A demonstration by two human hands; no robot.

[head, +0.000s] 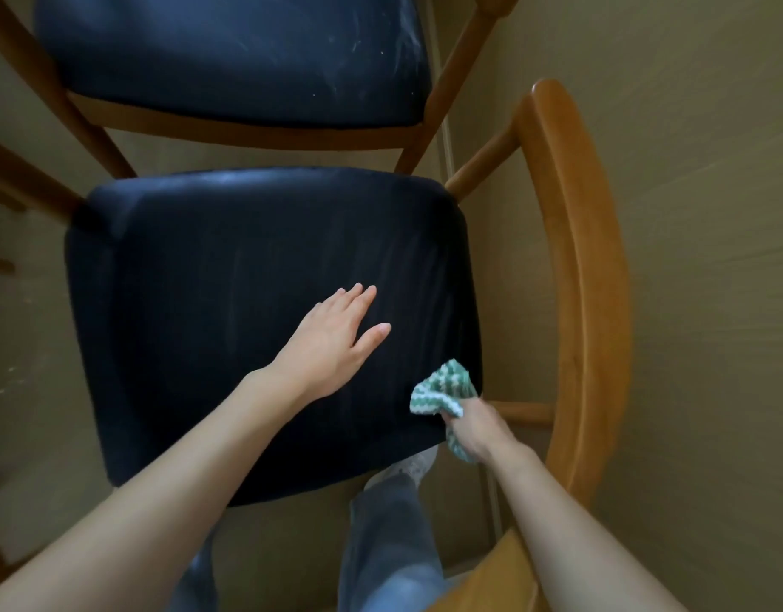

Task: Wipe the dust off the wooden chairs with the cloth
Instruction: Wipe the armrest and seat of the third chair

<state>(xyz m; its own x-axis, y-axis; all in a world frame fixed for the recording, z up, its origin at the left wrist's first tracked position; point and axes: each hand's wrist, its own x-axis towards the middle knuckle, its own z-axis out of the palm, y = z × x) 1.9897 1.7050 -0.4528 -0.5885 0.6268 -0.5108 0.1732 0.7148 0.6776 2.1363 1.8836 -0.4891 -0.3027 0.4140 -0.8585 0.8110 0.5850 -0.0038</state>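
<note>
A wooden chair with a dark blue cushioned seat (248, 311) stands below me, its curved wooden backrest (584, 276) at the right. My left hand (332, 342) lies flat on the seat with straight fingers. My right hand (478, 430) grips a green-and-white cloth (442, 388) at the seat's near right corner, between the cushion and the backrest. A second wooden chair with a dusty blue seat (230, 55) stands just beyond.
Beige floor surrounds the chairs. My legs in grey trousers (389, 545) stand at the near edge of the seat. Another wooden piece (491, 580) shows at the bottom right, and wooden legs of other furniture (23, 178) at the left.
</note>
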